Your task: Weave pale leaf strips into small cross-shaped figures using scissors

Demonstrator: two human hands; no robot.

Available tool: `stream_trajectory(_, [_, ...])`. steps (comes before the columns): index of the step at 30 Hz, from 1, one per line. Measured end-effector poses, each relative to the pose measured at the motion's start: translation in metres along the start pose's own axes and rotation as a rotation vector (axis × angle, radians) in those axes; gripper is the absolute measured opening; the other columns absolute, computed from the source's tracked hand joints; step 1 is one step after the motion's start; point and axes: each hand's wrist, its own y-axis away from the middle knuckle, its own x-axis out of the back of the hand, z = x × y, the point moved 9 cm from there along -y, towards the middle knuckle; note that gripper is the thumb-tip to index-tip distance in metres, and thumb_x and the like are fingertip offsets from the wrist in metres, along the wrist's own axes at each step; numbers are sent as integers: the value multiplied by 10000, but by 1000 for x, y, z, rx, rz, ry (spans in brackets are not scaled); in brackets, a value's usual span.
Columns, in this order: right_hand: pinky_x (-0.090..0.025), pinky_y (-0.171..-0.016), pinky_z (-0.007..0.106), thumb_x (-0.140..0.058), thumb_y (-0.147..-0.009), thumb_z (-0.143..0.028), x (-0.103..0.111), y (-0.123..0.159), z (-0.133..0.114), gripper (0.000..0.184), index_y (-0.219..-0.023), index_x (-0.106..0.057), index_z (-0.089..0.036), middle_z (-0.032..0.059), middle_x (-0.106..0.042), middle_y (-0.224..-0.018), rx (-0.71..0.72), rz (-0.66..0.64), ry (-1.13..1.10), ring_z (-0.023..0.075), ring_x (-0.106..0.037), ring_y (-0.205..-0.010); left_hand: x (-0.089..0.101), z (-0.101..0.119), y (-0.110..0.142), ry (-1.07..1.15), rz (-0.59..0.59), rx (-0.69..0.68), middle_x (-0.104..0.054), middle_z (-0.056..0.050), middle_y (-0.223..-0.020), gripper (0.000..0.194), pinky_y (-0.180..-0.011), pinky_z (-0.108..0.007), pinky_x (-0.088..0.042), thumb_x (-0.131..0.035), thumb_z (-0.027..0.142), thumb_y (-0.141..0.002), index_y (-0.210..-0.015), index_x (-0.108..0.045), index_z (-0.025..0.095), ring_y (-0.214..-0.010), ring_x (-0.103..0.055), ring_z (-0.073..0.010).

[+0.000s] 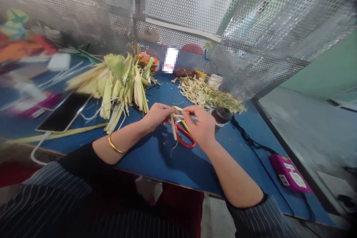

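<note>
My left hand (160,114) is closed in a pinch on a pale strip of corn husk (174,128), whose lower end hangs down with a thin thread-like tail. Close beside it, my right hand (201,125) has its fingers pressed together at the crossing part of the same pale strip. Scissors (185,139) with red handles lie on the blue table just below the fingers, partly covered by the right hand. A large bundle of green and yellow corn husks (117,81) is to the left of my hands. Behind them spreads a heap of husk scraps (206,93).
A dark spool (221,115) stands right of my right hand. A smartphone (64,111) with a white cable lies at left. A magenta power strip (290,174) with black cords sits on the blue table (178,173) at right. Perforated metal sheeting (184,3) borders the back.
</note>
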Motion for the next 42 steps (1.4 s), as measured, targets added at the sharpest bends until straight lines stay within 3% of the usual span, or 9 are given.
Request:
stream_trajectory(5, [-393,-799,310,-510,-884,-202,-10,11,-27,125,-822,-618,-195,39,-691,-804,263,18,273,160,-605,-769,-12,-8,3,327,-91,132,-675,-63,-641,104,-508,-209,-473,-616,175,-738,-734,-690,103,-538,-625,-119])
stream_trajectory(12, [-354,-793,339,-538,-872,-203,-12,13,-34,123,-771,-604,-181,24,-638,-723,340,59,470,146,-530,-693,-21,-11,4,544,-162,252,-694,-80,-700,210,-700,-275,-529,-498,103,-791,-852,-699,89,-624,-636,-128])
stream_trajectory(18, [-347,-891,370,-504,-883,-155,-29,22,-44,139,-945,-626,-181,58,-653,-875,469,3,570,171,-525,-813,-16,-11,3,578,-104,201,-680,-66,-714,111,-642,-208,-509,-644,71,-757,-859,-686,66,-621,-629,-107])
stream_trajectory(22, [-347,-944,380,-461,-900,-138,-46,32,-59,236,-1085,-604,-170,70,-633,-936,663,-66,620,190,-528,-891,-13,-9,5,583,-64,205,-689,-77,-742,104,-645,-204,-510,-634,42,-764,-854,-678,68,-640,-641,-113])
stream_trajectory(26, [-373,-916,395,-401,-925,-150,-63,37,-63,239,-1050,-604,-167,58,-586,-868,771,-232,652,187,-529,-818,-15,-10,6,518,-93,215,-699,-89,-759,148,-615,-213,-511,-620,46,-771,-901,-688,66,-621,-642,-116])
stream_trajectory(30, [-363,-935,390,-400,-922,-139,-63,35,-60,220,-940,-618,-153,51,-573,-823,751,-248,645,185,-534,-813,-17,-17,4,515,-122,220,-705,-98,-764,154,-627,-220,-512,-662,64,-740,-888,-704,72,-648,-652,-127])
stream_trajectory(34, [-379,-880,365,-439,-912,-158,-45,24,-46,172,-868,-604,-168,59,-610,-834,519,-125,438,181,-547,-845,-14,-17,0,497,-112,160,-709,-91,-777,164,-677,-215,-508,-720,86,-691,-855,-722,79,-665,-641,-109])
stream_trajectory(38, [-424,-756,318,-520,-873,-252,-22,10,5,130,-777,-573,-182,38,-618,-791,-73,54,-6,162,-560,-770,-12,-10,-2,418,-123,72,-713,-76,-795,224,-722,-259,-516,-772,145,-641,-860,-740,108,-675,-634,-117])
stream_trajectory(42, [-446,-626,274,-547,-824,-319,-41,21,46,142,-770,-591,-195,6,-635,-705,-506,19,-416,140,-552,-633,-10,-8,-3,389,-107,53,-710,-75,-764,236,-722,-271,-511,-780,182,-631,-855,-748,114,-651,-627,-117])
